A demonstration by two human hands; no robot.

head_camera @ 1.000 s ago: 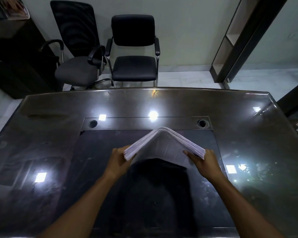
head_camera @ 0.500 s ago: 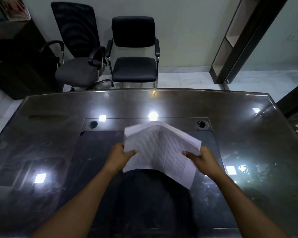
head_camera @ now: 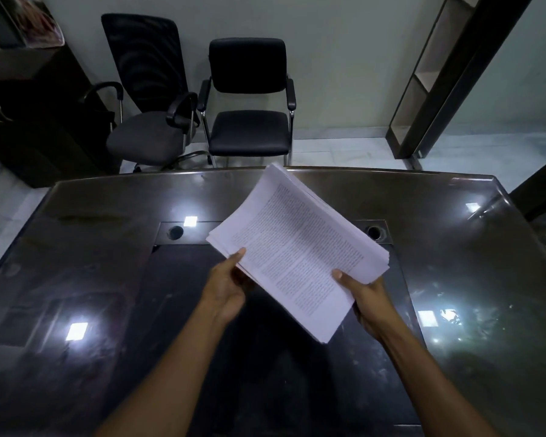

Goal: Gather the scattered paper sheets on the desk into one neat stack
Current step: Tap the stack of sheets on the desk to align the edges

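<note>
I held the gathered paper stack (head_camera: 300, 250) above the desk (head_camera: 454, 279), left hand (head_camera: 227, 288) and right hand (head_camera: 369, 298) pinching its edges; I judged squaring and setting down remained.

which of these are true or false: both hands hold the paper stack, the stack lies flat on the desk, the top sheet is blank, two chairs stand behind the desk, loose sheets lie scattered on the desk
1. Both hands hold the paper stack. True: the left hand and the right hand each grip an edge.
2. The stack lies flat on the desk. False: it is held tilted above it.
3. The top sheet is blank. False: it carries printed text.
4. Two chairs stand behind the desk. True: a mesh-back chair and a padded black chair.
5. Loose sheets lie scattered on the desk. False: none shows there.
</note>
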